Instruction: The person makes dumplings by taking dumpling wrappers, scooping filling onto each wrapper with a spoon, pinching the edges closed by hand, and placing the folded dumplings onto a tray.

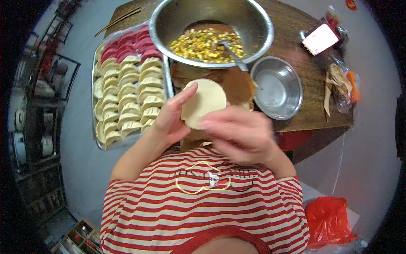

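A round, pale dumpling wrapper (207, 100) rests on my left hand (173, 117), whose thumb lies over its upper left edge. At the wrapper's lower right edge is my right hand (242, 133), blurred, with its fingertips against or just over the dough; whether they pinch it is unclear. Beyond the hands stands a large steel bowl (253, 35) of chopped yellow and green filling (206, 46), with a metal spoon (234, 57) leaning in it. To the left, a metal tray (169, 82) holds rows of pleated pale dumplings (128, 95) and dark pink ones (127, 46) at its far end.
A smaller steel bowl (277, 89) containing clear liquid stands right of the hands on the wooden table (311, 108). Chopsticks (119, 20) lie beyond the tray. Crumpled brown paper (337, 79) and a phone-like lit screen (320, 38) are at the right. A red plastic bag (330, 220) sits lower right.
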`<state>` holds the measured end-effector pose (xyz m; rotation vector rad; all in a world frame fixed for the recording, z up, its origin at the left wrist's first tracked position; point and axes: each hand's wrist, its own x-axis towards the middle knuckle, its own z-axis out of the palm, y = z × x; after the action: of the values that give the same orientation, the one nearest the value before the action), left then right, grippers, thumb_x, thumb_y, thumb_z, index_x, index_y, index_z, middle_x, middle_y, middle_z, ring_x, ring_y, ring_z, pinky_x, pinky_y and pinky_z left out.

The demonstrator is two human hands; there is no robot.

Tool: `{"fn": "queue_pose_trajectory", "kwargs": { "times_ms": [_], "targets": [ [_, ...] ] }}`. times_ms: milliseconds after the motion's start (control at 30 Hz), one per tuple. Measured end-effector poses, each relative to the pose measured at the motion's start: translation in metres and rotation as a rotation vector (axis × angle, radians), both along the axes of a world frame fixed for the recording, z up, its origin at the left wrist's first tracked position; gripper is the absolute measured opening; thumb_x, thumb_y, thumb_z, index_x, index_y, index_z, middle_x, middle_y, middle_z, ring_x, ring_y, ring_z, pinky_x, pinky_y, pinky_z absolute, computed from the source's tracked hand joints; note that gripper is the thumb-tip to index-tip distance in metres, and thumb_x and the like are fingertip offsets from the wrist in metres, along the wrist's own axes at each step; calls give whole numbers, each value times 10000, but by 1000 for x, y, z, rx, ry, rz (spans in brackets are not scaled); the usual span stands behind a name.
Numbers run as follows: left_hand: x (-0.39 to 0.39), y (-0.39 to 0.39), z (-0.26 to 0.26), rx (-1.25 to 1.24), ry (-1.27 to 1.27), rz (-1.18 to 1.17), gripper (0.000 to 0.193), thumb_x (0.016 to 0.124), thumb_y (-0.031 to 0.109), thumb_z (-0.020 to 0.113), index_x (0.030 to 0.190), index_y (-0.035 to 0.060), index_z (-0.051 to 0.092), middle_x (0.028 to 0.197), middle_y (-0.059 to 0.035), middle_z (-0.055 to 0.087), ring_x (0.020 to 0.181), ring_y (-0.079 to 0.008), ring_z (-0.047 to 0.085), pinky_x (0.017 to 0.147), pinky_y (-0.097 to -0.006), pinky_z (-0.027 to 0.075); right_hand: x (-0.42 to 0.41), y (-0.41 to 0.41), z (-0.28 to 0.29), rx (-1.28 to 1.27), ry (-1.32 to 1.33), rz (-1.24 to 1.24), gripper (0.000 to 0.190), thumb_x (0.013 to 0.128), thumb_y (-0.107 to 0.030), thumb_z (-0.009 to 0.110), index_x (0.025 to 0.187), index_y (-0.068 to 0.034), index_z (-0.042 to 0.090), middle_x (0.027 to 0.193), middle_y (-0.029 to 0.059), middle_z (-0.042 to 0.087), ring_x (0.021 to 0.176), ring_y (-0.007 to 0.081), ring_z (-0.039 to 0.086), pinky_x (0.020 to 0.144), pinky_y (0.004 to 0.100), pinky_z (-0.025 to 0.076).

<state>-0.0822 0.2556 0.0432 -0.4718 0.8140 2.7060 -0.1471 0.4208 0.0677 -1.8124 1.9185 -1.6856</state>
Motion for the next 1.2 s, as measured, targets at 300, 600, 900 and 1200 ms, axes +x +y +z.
{"fn": "queue_pose_trajectory", "kwargs": {
  "times_ms": [300, 600, 900, 1200],
  "targets": [
    [5, -9, -1, 2, 208, 73, 496, 941, 341, 397, 1302, 1, 374, 1251, -113, 502, 1153, -204, 485, 1001, -347, 349, -25, 21, 18, 130, 84, -291, 309, 662, -1, 723, 963, 3, 653, 724, 89, 631, 595, 147, 593, 512, 236, 462],
    [11, 5, -6, -290, 255, -187, 1043, 718, 823, 149, 1433, 71, 48, 1421, -113, 259, 1306, -224, 283, 1076, -374, 219, 11, -26, -30, 147, -807, -126, 65, 801, -27, 639, 833, 21, 609, 741, 41, 632, 651, 75, 594, 583, 200, 475],
    [21, 10, -16, -941, 618, -281, 802, 911, 562, 263, 1410, -4, -9, 1411, -255, 216, 1325, -331, 213, 1066, -366, 211, 10, -2, -19, 238, -891, -126, 62, 816, -27, 607, 777, 19, 595, 686, 35, 611, 600, 66, 571, 549, 188, 459],
    [19, 21, -6, -860, 559, -231, 326, 883, 112, 538, 1167, -47, 524, 1007, -127, 544, 899, -167, 526, 788, -275, 434, 26, 34, -39, 113, -1096, -165, 54, 788, -5, 616, 765, 33, 585, 697, 60, 609, 600, 92, 575, 544, 204, 460]
  ]
}}
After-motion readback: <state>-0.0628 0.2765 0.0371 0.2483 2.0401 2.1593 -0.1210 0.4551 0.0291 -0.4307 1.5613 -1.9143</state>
